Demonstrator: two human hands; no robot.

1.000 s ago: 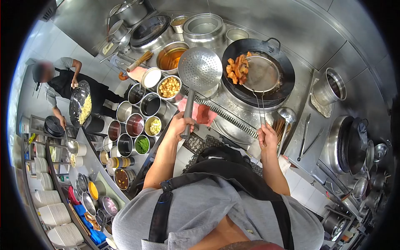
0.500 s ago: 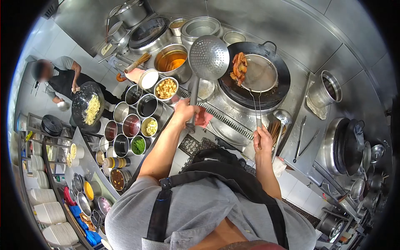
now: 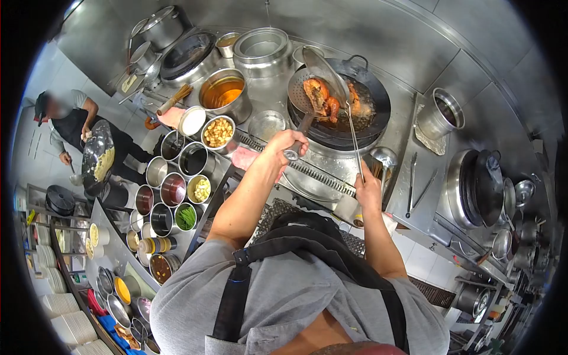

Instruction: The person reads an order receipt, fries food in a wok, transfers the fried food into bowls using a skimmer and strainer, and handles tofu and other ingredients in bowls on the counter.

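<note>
On the near side of the wok (image 3: 381,103), the right hand (image 3: 368,192) is closed round the handle of a strainer (image 3: 327,70). A little farther off, at the wok's near left, the left hand (image 3: 288,144) is clamped on the handle of a skimmer (image 3: 297,94). The skimmer's long axis runs from that fist away from the person and slightly right, its holed bowl overlapping the wok's left rim from this view. Browned pieces (image 3: 318,92) sit in the bowl. The strainer also points away, leaning left; its round head is tipped up steeply, seen nearly edge-on beside the food, and blocks part of the wok. Past it, another browned piece (image 3: 354,94) shows inside the wok, by dark liquid.

Just near right of the wok is a ladle (image 3: 384,157), close to the right hand; well to its right lie tongs (image 3: 413,183). Left of the wok stand a tub of diced food (image 3: 218,131) and, farther back, a pot of orange liquid (image 3: 222,94). Far left of the wok, a co-worker (image 3: 71,127) holds a pan (image 3: 94,148).
</note>
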